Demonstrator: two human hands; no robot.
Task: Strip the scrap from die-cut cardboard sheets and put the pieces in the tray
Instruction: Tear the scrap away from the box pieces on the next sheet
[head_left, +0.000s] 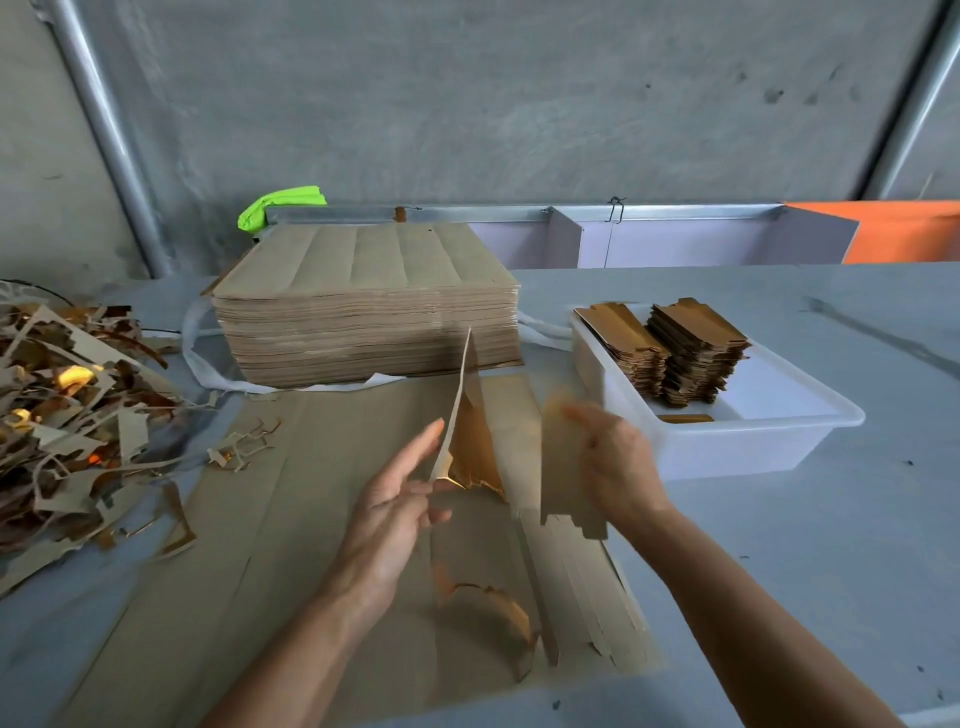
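I read no writing anywhere. My left hand (397, 499) pinches a raised cardboard strip (457, 410); my right hand (615, 462), blurred, grips a die-cut piece (563, 467) beside the white tray (727, 441) holding stacked pieces (696, 353).

Scrap heap (67, 415) at frame left, sheet stack (369, 312) centre, tray (727, 441) holding pieces (696, 353) right, all on the surface (805, 545).

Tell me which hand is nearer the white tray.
Right. The right hand, gripping a stripped cardboard piece, is just beside the white tray at its near-left corner. The left hand holds the scrap strip farther left.
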